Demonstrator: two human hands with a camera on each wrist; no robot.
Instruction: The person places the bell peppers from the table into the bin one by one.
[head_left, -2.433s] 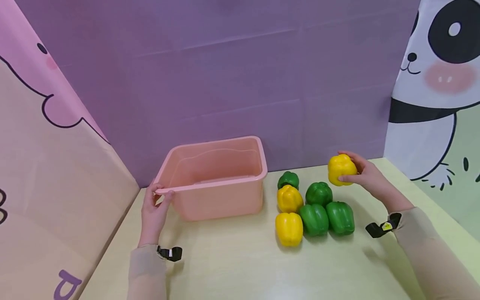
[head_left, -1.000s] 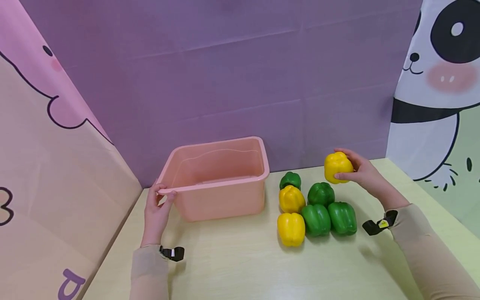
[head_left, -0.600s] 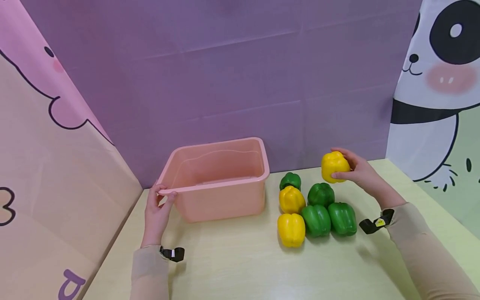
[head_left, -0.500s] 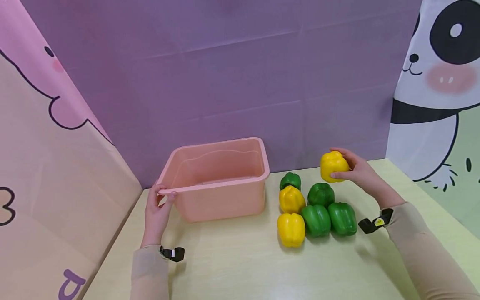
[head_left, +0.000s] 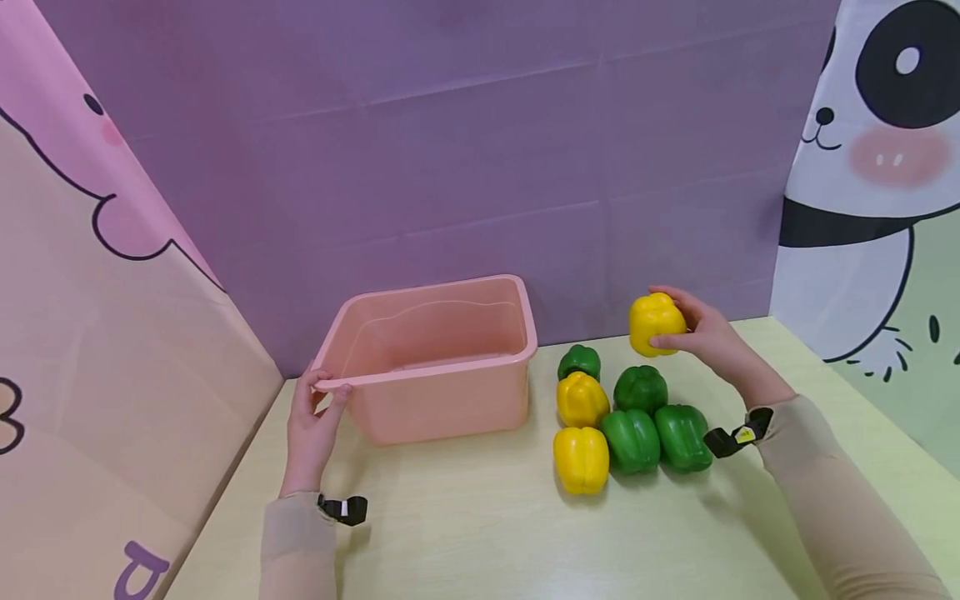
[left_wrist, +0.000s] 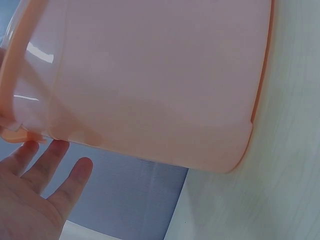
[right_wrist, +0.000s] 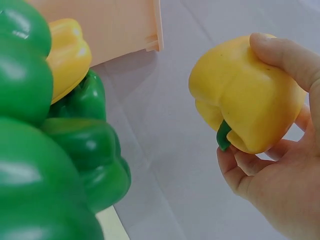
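Observation:
My right hand grips a yellow bell pepper in the air, above and behind the group of peppers; in the right wrist view its green stem points downward. At the near left corner of a pink plastic bin, my left hand holds the rim with thumb and fingers. The left wrist view shows several fingers against the bin's outer side. No pepper shows inside the bin. On the table lie several green bell peppers and two yellow bell peppers, close together.
The pale wooden table meets a purple backdrop right behind the bin. Printed cartoon panels stand at both sides, with a panda on the right. Each wrist wears a black camera strap.
My right hand has carried the yellow bell pepper leftward and slightly up. The left hand stays on the bin's rim, and the peppers on the table have not moved.

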